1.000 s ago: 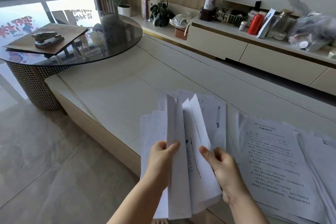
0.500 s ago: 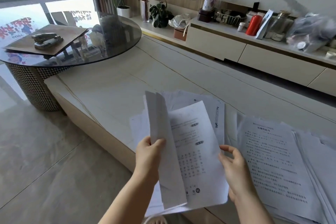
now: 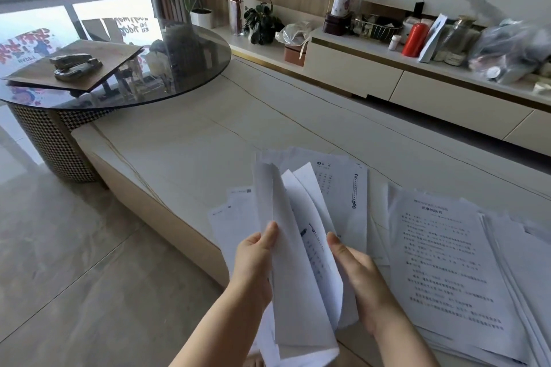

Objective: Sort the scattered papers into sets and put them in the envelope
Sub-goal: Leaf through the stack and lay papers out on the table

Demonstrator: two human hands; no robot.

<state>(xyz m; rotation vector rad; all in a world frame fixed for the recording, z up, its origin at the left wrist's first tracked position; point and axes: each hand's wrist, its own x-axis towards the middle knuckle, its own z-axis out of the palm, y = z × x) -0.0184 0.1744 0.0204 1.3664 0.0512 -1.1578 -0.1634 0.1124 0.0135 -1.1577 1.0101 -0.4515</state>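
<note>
Light, limp and slippery, the fanned sheaf of printed sheets (image 3: 301, 271) held over the low table's near edge (image 3: 167, 208) is pinched by left hand (image 3: 253, 262) and right hand (image 3: 362, 280), best gripped low near the bottom edge, lest loose pages slide out.

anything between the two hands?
Head view: a sheaf of white printed sheets, pinched by the left hand and right hand.

A sheaf of papers (image 3: 301, 277) stood between the left hand (image 3: 253, 265) at nine o'clock and the right hand (image 3: 362, 280) at three. Loose sheets (image 3: 351, 188) lay behind on the low table (image 3: 185, 146); a stack (image 3: 447, 262) lay at three o'clock. A stapler (image 3: 76, 65) sat on the envelope (image 3: 98, 68) at ten o'clock.
</note>
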